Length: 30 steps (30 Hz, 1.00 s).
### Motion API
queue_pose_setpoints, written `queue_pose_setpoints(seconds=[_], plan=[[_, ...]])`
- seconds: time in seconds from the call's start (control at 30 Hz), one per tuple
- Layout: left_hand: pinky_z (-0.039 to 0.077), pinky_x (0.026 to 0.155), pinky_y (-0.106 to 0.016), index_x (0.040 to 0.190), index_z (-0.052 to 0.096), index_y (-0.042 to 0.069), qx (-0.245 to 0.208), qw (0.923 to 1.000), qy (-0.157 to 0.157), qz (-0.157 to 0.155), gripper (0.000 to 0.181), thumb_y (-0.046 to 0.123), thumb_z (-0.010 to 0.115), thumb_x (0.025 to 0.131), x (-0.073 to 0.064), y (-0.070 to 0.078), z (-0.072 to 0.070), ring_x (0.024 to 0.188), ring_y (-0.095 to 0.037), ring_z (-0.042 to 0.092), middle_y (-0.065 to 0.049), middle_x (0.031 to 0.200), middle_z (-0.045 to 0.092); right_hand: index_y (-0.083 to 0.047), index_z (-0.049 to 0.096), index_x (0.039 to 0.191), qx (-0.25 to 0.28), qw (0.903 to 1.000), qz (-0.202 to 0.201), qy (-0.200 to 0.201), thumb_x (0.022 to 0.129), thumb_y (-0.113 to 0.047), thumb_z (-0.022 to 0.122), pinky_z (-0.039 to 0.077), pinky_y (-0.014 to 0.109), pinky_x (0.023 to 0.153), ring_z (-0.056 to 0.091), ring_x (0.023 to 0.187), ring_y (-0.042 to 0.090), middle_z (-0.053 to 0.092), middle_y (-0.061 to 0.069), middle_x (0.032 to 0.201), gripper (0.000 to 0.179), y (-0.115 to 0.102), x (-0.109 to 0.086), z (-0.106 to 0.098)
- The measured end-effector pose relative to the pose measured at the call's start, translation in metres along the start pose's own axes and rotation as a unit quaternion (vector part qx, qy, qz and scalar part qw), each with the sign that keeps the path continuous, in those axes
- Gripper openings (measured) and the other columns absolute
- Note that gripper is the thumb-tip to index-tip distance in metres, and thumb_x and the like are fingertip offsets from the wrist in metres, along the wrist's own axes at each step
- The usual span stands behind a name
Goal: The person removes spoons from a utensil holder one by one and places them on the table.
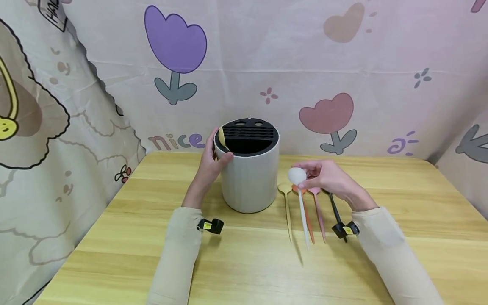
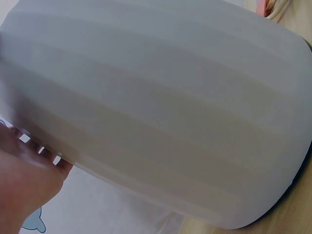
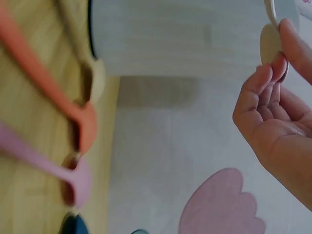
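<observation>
A round white utensil holder [image 1: 249, 182] with a black slotted lid [image 1: 249, 133] stands on the table. My left hand [image 1: 213, 159] grips its left side, thumb at the front of the rim and fingers behind. By that thumb, a pale yellow utensil head [image 1: 222, 136] shows at the lid's left edge. To the right of the holder, my right hand [image 1: 328, 180] pinches a white spoon [image 1: 297, 175] near its bowl, handle pointing down. The spoon's bowl [image 3: 269, 45] shows between thumb and fingers in the right wrist view. The holder's wall [image 2: 161, 107] fills the left wrist view.
Beneath and beside my right hand lie a yellow spoon [image 1: 285, 189], an orange spoon [image 1: 309, 222], a pink spoon [image 1: 318, 209] and a dark utensil [image 1: 334, 207], side by side on the wooden table [image 1: 244, 262]. A printed cloth [image 1: 244, 55] hangs behind the table.
</observation>
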<state>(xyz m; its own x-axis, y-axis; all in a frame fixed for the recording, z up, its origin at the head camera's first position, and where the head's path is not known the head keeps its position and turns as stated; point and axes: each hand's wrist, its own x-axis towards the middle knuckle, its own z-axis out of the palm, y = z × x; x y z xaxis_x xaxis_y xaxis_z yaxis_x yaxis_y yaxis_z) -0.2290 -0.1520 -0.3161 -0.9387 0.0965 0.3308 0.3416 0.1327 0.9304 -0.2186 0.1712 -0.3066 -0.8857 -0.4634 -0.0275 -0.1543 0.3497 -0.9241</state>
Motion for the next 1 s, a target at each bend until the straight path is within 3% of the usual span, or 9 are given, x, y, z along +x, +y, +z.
queue_pose_setpoints(seconds=[0.13,0.4,0.63,1.0], plan=[[0.019,0.113,-0.051,0.156,0.011,0.018,0.004,1.0,-0.002,0.003,0.129,0.084,0.064,0.059,0.0,-0.001,0.0,0.143,-0.025,0.02,-0.007,0.157,0.02,0.011,0.05,0.132,-0.001,0.9997,0.008,-0.024,0.077,0.001,0.076,0.053,0.027,0.062,0.06,0.071,0.012,0.064,0.01,0.086,0.062,0.012,0.001,-0.009],[0.021,0.113,-0.051,0.155,0.012,0.016,-0.005,1.0,0.0,0.007,0.13,0.085,0.064,0.058,0.0,-0.001,0.0,0.142,-0.025,0.022,-0.008,0.156,0.021,0.014,0.049,0.131,0.013,0.9989,0.004,-0.046,0.077,0.0,0.077,0.056,0.042,0.077,0.065,0.082,0.014,0.068,0.014,0.101,0.062,0.028,0.001,-0.025],[0.019,0.114,-0.049,0.155,0.012,0.015,-0.01,0.9999,0.001,0.014,0.129,0.084,0.063,0.059,-0.001,-0.002,-0.001,0.142,-0.024,0.021,-0.008,0.157,0.021,0.012,0.051,0.13,0.008,0.9994,-0.007,-0.033,0.077,-0.003,0.079,0.052,0.026,0.081,0.066,0.089,0.017,0.067,0.016,0.105,0.061,0.042,0.002,-0.034],[0.021,0.113,-0.049,0.155,0.012,0.017,-0.004,1.0,0.0,0.005,0.129,0.084,0.064,0.059,-0.001,-0.002,-0.003,0.141,-0.024,0.023,-0.007,0.157,0.021,0.012,0.052,0.13,-0.026,0.9996,-0.002,-0.007,0.082,-0.005,0.076,0.05,0.023,0.082,0.064,0.096,0.011,0.065,0.018,0.114,0.056,0.055,-0.001,-0.054]])
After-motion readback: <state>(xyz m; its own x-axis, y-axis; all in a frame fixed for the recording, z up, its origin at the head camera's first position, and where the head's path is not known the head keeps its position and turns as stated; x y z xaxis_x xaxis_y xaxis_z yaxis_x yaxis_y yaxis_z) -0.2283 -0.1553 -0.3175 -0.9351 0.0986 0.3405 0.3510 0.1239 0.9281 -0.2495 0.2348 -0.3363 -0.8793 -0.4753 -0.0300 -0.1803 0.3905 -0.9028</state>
